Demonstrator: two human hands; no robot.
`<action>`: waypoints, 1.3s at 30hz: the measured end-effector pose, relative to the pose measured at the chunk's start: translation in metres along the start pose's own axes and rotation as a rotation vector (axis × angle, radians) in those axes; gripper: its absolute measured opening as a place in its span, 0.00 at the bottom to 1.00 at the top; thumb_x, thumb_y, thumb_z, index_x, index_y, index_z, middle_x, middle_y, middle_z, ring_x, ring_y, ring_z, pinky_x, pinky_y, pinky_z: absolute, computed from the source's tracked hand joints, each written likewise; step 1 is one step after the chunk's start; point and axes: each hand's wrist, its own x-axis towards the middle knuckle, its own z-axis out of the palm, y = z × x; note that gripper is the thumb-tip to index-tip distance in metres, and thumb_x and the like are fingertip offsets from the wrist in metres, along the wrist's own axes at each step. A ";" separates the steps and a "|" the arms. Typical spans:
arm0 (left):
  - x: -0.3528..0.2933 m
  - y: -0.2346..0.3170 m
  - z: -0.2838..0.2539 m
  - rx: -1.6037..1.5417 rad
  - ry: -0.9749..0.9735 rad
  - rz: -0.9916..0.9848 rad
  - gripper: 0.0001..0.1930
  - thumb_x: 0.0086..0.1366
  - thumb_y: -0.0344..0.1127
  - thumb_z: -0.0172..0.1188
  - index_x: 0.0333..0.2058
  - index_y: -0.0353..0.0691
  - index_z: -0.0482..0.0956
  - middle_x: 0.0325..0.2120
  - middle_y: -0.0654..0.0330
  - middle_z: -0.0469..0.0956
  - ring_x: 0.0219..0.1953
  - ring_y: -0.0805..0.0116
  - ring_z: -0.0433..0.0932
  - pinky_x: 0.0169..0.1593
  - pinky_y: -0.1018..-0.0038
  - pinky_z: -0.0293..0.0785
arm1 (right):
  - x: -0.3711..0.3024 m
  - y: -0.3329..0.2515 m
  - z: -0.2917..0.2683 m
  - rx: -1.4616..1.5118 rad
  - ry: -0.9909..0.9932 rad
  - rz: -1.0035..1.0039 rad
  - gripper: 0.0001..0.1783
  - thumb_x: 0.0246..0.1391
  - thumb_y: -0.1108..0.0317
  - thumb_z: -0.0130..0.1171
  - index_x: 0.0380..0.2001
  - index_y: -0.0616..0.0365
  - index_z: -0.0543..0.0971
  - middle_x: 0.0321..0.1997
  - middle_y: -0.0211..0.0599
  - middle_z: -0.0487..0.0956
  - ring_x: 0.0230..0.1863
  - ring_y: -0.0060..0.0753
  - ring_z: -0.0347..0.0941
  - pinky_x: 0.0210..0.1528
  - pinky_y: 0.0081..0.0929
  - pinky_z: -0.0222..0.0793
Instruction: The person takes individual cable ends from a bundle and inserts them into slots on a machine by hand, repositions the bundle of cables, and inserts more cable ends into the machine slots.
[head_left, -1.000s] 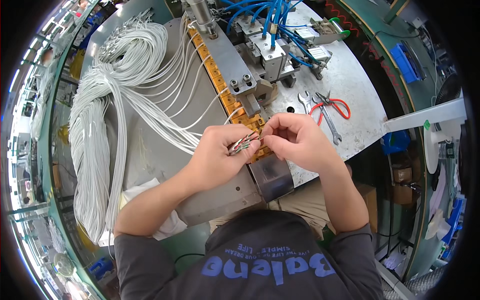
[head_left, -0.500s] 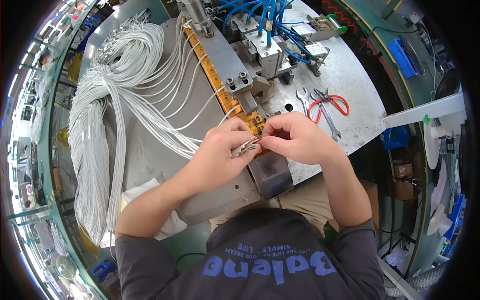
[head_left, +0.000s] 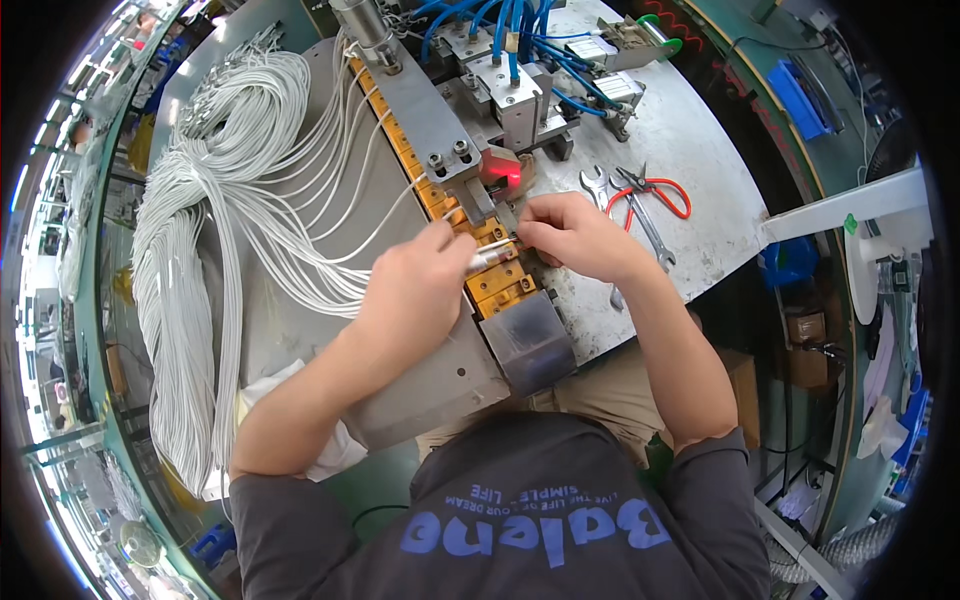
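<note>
The left hand (head_left: 412, 292) grips thin, bendy white wires (head_left: 487, 259) in its fingers (head_left: 442, 240); the right hand (head_left: 575, 238) pinches one end.

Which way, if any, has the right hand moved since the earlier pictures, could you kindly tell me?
Yes: the right hand has moved farther up along the orange strip, away from the dark metal block at its near end.

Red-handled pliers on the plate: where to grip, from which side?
I'd take the pliers by the right red handle, coming from the person's right: it bows outward over bare metal plate, while the other handle runs down among the wrenches.
</note>
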 end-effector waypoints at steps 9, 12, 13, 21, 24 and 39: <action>-0.001 -0.002 -0.012 -0.551 0.100 -0.095 0.05 0.59 0.24 0.56 0.35 0.34 0.78 0.24 0.60 0.77 0.25 0.74 0.74 0.29 0.78 0.70 | -0.007 -0.002 -0.009 0.305 0.110 0.095 0.07 0.56 0.69 0.55 0.27 0.61 0.75 0.20 0.22 0.69 0.20 0.11 0.61 0.22 0.14 0.57; -0.002 -0.010 -0.016 -0.676 -0.042 -0.180 0.06 0.62 0.26 0.56 0.37 0.35 0.78 0.26 0.63 0.78 0.25 0.80 0.71 0.29 0.80 0.67 | -0.024 -0.024 0.003 0.177 0.012 -0.064 0.05 0.56 0.71 0.55 0.29 0.62 0.75 0.21 0.23 0.70 0.21 0.11 0.63 0.22 0.14 0.58; -0.001 -0.011 -0.017 -0.740 -0.118 -0.213 0.06 0.63 0.27 0.56 0.37 0.35 0.78 0.27 0.65 0.79 0.25 0.83 0.69 0.29 0.82 0.66 | -0.027 -0.030 0.006 0.111 -0.026 -0.143 0.05 0.55 0.72 0.55 0.30 0.62 0.76 0.21 0.23 0.71 0.21 0.11 0.63 0.22 0.14 0.59; 0.008 0.004 -0.033 -0.605 0.247 -0.258 0.04 0.59 0.27 0.59 0.32 0.32 0.79 0.19 0.60 0.73 0.21 0.76 0.67 0.26 0.75 0.64 | -0.024 -0.035 0.012 -0.010 0.100 -0.099 0.05 0.55 0.73 0.56 0.33 0.65 0.76 0.23 0.24 0.73 0.23 0.11 0.66 0.24 0.14 0.61; 0.004 0.002 -0.017 -0.655 0.154 -0.111 0.05 0.58 0.28 0.60 0.32 0.32 0.79 0.19 0.59 0.73 0.21 0.75 0.67 0.26 0.75 0.64 | -0.033 -0.047 0.015 0.079 0.013 -0.165 0.05 0.55 0.73 0.56 0.33 0.65 0.76 0.23 0.24 0.73 0.23 0.11 0.66 0.24 0.13 0.62; -0.001 0.003 -0.013 -0.683 -0.049 -0.134 0.06 0.57 0.29 0.62 0.31 0.32 0.79 0.20 0.56 0.74 0.22 0.70 0.71 0.28 0.74 0.66 | -0.039 -0.047 0.017 0.002 -0.030 -0.057 0.04 0.54 0.73 0.55 0.31 0.64 0.75 0.23 0.26 0.74 0.23 0.12 0.68 0.25 0.13 0.63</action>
